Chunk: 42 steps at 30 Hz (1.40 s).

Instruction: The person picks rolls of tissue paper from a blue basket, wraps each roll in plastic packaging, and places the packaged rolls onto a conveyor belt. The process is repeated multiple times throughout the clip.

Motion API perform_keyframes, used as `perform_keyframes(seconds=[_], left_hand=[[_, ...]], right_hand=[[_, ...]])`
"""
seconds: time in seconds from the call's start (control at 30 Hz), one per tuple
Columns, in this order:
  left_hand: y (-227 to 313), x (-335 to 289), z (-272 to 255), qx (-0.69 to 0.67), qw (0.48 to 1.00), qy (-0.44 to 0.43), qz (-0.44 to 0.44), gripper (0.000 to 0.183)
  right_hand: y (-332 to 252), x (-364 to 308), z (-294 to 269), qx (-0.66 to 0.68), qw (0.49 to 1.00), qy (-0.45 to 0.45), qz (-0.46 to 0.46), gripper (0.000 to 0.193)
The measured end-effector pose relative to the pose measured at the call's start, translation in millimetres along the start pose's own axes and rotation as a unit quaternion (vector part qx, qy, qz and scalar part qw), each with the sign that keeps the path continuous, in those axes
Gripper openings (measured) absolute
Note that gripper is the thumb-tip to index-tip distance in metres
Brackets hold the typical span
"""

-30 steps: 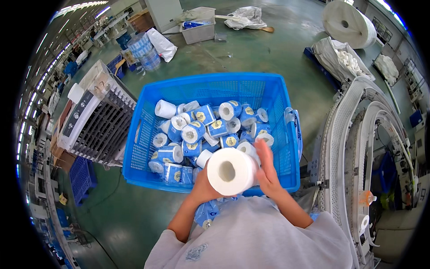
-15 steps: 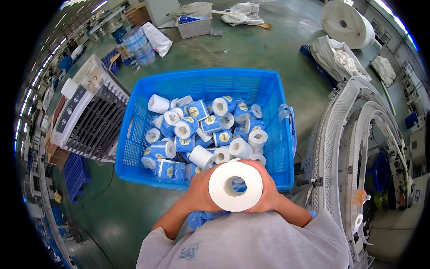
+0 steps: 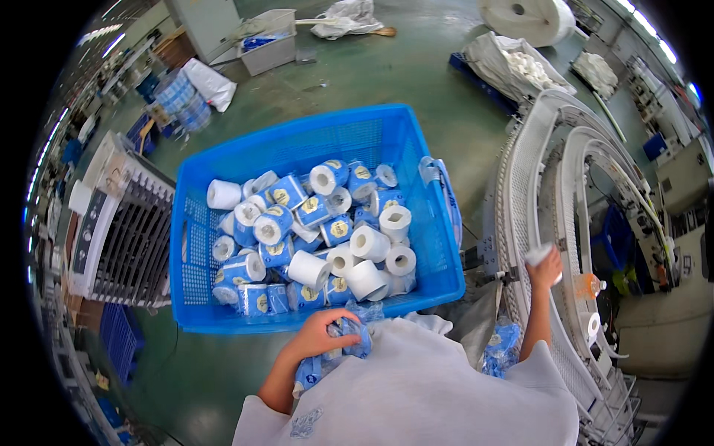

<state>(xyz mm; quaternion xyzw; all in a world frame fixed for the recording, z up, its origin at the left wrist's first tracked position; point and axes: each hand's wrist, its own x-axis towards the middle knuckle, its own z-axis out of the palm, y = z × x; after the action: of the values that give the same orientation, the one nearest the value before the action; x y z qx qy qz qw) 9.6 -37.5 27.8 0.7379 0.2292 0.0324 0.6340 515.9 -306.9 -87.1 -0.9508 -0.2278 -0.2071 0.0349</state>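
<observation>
Over the front edge of the big blue basket (image 3: 297, 324), my left hand (image 3: 324, 336) is closed on a crumpled blue-and-clear plastic wrapper (image 3: 358, 340), close to my shirt. Off to the right, my right hand (image 3: 547, 269) reaches over the curved conveyor (image 3: 513, 175), with a small white piece, seemingly paper, (image 3: 538, 254) in its fingers. Its exact kind is blurred. Inside the basket lie many toilet paper rolls, some in blue wrapping, others bare. One bare white roll (image 3: 366, 280) rests near the front, not far from my left hand.
More blue plastic wrappers (image 3: 501, 348) hang beside the conveyor at my right. An orange bottle (image 3: 591, 285) and a white roll (image 3: 591, 327) are at its far side. A grey slatted air cooler (image 3: 126, 230) stands left of the basket. Beyond is a white sack (image 3: 513, 67).
The bare roll held in both hands is now in the basket. My left hand has come back to the wrapper; my right has swung out over the conveyor. The view has shifted right.
</observation>
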Motion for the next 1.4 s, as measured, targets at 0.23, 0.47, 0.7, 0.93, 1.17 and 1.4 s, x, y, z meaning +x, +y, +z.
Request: perform_keyframes(seconds=[0.23,0.47,0.7,0.93,1.17,1.4], left_hand=[[-57.3,-38.1,-99.9,0.075,0.939,0.328,-0.068,0.027],[-172.1,-22.8,-225.2,0.387,0.82,0.272,-0.322,0.051],[-263.0,107.9,-255.3,0.148,0.851,0.337,-0.374,0.086],[-268.4,92.7,-228.0,-0.007,0.951,0.298,-0.086,0.055],[-63.2,42.5,-105.7,0.034,0.93,0.352,0.097,0.055],[16.1,-1.5,-40.4,0.313,0.816,0.482,0.063,0.062]], right_hand=[[95.5,-68.8,82.6,-0.041,0.994,-0.098,-0.004,0.089],[95.8,-81.5,67.2,-0.047,0.991,-0.056,0.109,0.061],[15.5,-57.8,7.8,0.163,0.985,0.056,-0.001,0.046],[-142.1,-50.7,-103.8,0.426,0.899,-0.024,-0.094,0.042],[-335.1,-99.7,-198.8,0.569,0.735,-0.158,-0.334,0.053],[-388.5,-120.7,-236.9,0.545,0.743,-0.143,-0.361,0.075]])
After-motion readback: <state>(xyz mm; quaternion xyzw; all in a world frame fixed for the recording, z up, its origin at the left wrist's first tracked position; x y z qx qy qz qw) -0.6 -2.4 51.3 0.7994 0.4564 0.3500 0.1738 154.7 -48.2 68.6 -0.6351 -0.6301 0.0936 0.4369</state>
